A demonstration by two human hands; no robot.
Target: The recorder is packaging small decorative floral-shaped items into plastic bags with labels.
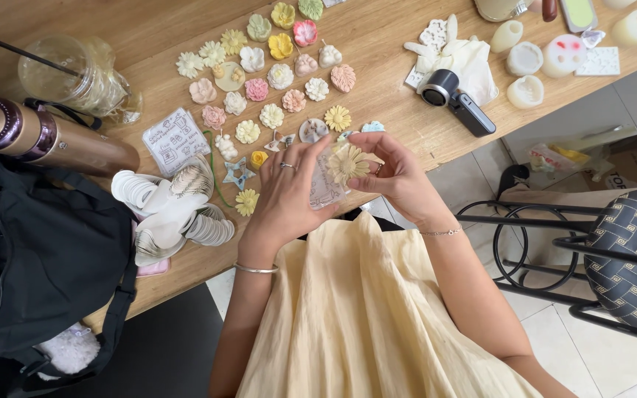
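At the near edge of the worktop (377,44), both hands meet over a pale yellow daisy piece (347,163) and a small clear packet (325,186) with a printed face. The left hand (286,193) has its grip closed around the packet from the left, ringed fingers curled over its side; the right hand (394,175) pinches the daisy from the right, thumb and fingertips on its rim, holding it against the packet's upper part. Whether the daisy is already inside the packet or only lying on it cannot be told (the fingers cover the opening). As a judgement, this one piece is partway through being packed, and it looks like an early one: the rest of the set lies loose.

Both wrists are bent inward, forearms rising from the lap and converging at the worktop's near edge, a bangle on the left wrist and a thin chain on the right.

Just left of the hands lie a small yellow flower (246,202) and a stack of white ribbed shapes (175,210). Farther in, towards the middle, many pastel flower pieces (270,77) are spread out in rows, unpacked. Towards the far right corner sit white moulds (526,59) and a small black camera (455,99); at the left edge stand a bronze flask (46,138) and a clear lidded cup (75,74).
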